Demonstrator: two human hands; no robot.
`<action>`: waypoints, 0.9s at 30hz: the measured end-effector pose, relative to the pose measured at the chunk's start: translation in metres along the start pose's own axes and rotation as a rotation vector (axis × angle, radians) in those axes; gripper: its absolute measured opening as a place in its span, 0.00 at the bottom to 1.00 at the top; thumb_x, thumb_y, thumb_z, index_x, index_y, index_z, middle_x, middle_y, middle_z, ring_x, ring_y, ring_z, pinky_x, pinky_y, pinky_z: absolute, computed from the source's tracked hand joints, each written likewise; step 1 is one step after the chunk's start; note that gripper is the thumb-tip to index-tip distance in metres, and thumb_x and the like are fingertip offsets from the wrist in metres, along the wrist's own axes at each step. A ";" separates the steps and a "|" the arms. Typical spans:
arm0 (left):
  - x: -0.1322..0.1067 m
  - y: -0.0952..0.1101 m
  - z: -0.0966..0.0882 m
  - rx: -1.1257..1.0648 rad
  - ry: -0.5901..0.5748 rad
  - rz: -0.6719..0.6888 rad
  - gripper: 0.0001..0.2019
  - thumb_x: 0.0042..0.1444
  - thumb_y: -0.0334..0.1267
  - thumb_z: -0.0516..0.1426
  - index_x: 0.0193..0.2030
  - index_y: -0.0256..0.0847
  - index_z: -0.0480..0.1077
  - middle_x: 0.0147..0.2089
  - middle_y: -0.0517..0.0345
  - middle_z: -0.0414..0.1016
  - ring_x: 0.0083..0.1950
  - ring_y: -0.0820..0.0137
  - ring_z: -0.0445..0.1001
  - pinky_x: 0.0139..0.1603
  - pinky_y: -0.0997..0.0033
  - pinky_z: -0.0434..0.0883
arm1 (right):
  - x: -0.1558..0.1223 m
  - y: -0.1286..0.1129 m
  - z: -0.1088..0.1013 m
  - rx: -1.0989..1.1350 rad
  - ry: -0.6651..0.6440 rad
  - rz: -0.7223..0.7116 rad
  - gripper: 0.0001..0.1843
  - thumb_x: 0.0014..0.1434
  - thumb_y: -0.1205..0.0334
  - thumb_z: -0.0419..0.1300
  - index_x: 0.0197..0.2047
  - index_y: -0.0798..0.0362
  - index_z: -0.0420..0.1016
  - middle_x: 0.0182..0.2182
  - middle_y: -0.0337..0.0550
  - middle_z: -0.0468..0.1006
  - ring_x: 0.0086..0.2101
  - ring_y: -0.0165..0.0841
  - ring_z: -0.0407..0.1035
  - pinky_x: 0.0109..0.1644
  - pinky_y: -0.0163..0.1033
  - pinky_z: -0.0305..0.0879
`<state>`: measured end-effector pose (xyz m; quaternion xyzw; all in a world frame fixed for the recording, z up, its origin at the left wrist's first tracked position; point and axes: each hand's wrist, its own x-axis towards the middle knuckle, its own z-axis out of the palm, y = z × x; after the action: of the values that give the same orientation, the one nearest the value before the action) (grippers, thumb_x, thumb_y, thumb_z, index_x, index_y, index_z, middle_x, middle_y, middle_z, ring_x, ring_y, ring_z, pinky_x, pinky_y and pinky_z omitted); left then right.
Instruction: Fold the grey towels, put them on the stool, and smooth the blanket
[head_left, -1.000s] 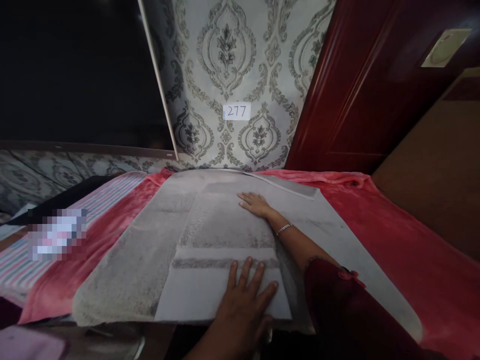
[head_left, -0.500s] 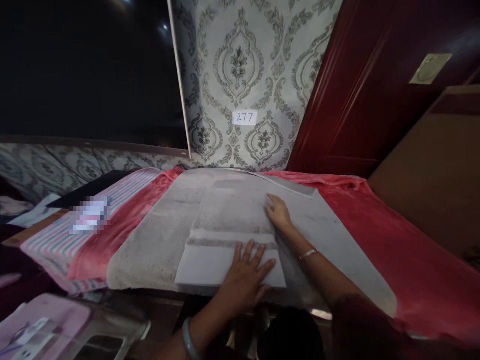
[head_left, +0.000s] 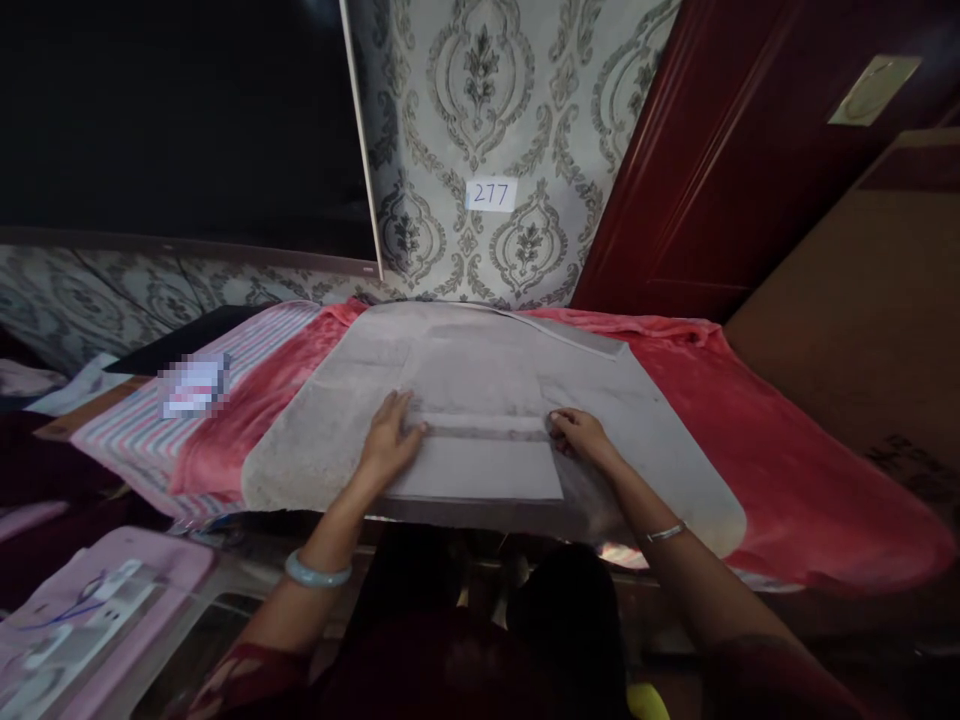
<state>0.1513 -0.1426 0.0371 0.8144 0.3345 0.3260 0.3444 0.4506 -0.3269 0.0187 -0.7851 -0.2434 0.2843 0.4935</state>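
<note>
A large grey plush cloth (head_left: 315,440) lies spread out, its middle covered by a flat rectangular piece with a fuzzy grey upper part and a smooth pale panel (head_left: 480,470) along the front. Between these runs a narrow pale and grey band (head_left: 480,428). My left hand (head_left: 388,440) rests at the band's left end, fingers apart and thumb pointing inward. At the right end, the fingers of my right hand (head_left: 583,434) are pinched together on the edge of the grey material. Exactly how the layers are joined or folded there cannot be made out.
Beneath the grey cloth, a red blanket (head_left: 675,400) and a striped cloth (head_left: 127,440) cover the table. A blurred-out object (head_left: 193,387) lies on the left. Behind are a large dark screen (head_left: 172,120) and patterned wall; a cardboard box (head_left: 862,330) stands right, a pink stool (head_left: 150,560) front left.
My left hand has left the pale panel's surface for its left side. My right hand has come nearer along the right side, its fingers now pinched. The camera view has shifted slightly.
</note>
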 end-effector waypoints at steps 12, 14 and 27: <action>0.035 -0.024 -0.049 -0.813 -0.029 -0.595 0.33 0.43 0.33 0.71 0.57 0.34 0.68 0.34 0.51 0.80 0.32 0.65 0.79 0.35 0.67 0.73 | 0.003 -0.007 0.018 0.169 -0.077 -0.148 0.14 0.46 0.55 0.70 0.36 0.52 0.80 0.33 0.41 0.83 0.39 0.38 0.74 0.45 0.39 0.69; 0.041 -0.027 -0.048 -0.813 -0.106 -0.569 0.26 0.41 0.35 0.72 0.47 0.34 0.71 0.30 0.54 0.78 0.29 0.67 0.76 0.32 0.69 0.72 | 0.003 -0.006 0.016 0.253 -0.139 -0.121 0.13 0.45 0.57 0.71 0.35 0.52 0.80 0.32 0.41 0.82 0.36 0.37 0.74 0.44 0.38 0.69; 0.058 -0.027 -0.030 -0.980 -0.340 -0.591 0.10 0.46 0.30 0.69 0.36 0.33 0.76 0.32 0.48 0.82 0.31 0.64 0.80 0.37 0.68 0.76 | 0.002 -0.031 0.025 0.536 -0.415 0.003 0.12 0.52 0.60 0.70 0.39 0.53 0.77 0.34 0.45 0.84 0.35 0.39 0.78 0.46 0.44 0.75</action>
<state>0.1528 -0.0728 0.0495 0.4736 0.2976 0.1978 0.8050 0.4315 -0.2971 0.0379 -0.5532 -0.2541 0.4927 0.6219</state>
